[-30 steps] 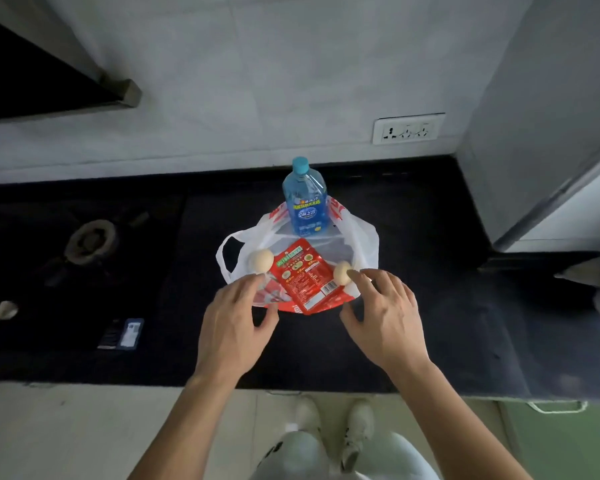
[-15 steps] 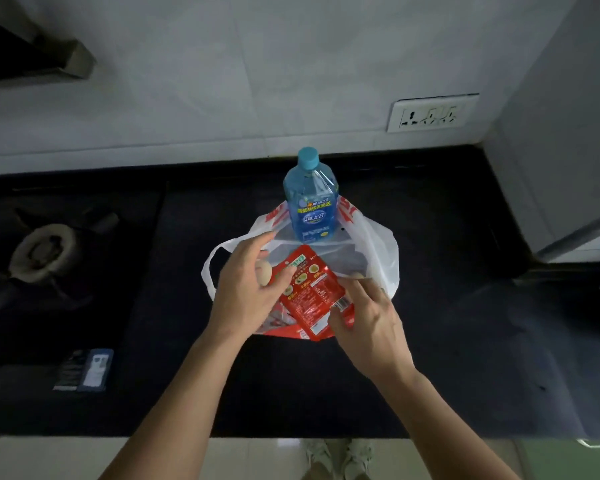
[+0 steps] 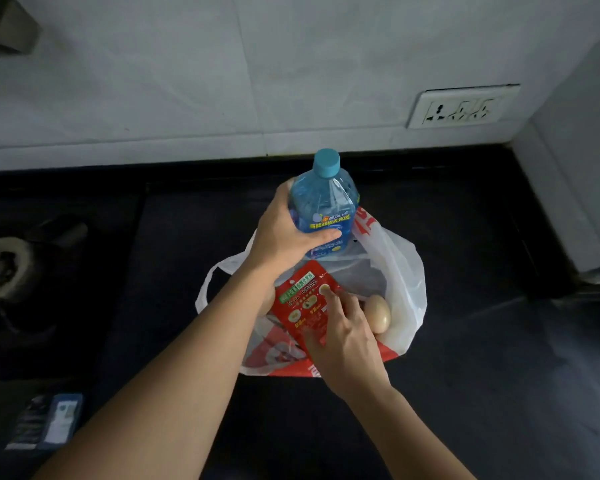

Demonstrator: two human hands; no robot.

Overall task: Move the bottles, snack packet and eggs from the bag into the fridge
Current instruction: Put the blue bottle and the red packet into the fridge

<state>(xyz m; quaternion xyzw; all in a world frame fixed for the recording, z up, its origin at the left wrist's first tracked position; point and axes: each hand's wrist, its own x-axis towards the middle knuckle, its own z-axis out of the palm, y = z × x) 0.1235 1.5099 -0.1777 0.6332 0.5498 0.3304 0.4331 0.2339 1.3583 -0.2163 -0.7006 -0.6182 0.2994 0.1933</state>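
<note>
Blue plastic bottle (image 3: 326, 209) at the white plastic bag's (image 3: 402, 271) far edge now sits in our left hand's (image 3: 281, 240) curled grip. Our right hand (image 3: 347, 344) lies flat on the red snack packet (image 3: 302, 303) inside. Unloading's starting, we reckon.

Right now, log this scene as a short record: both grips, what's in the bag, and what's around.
left grip: curled round the blue bottle, upright at the bag's far side
right grip: fingers on the red snack packet; pinch unclear
bag: white plastic, open, on dark counter
egg: one visible, in the bag beside the packet
wall socket: back right
</note>
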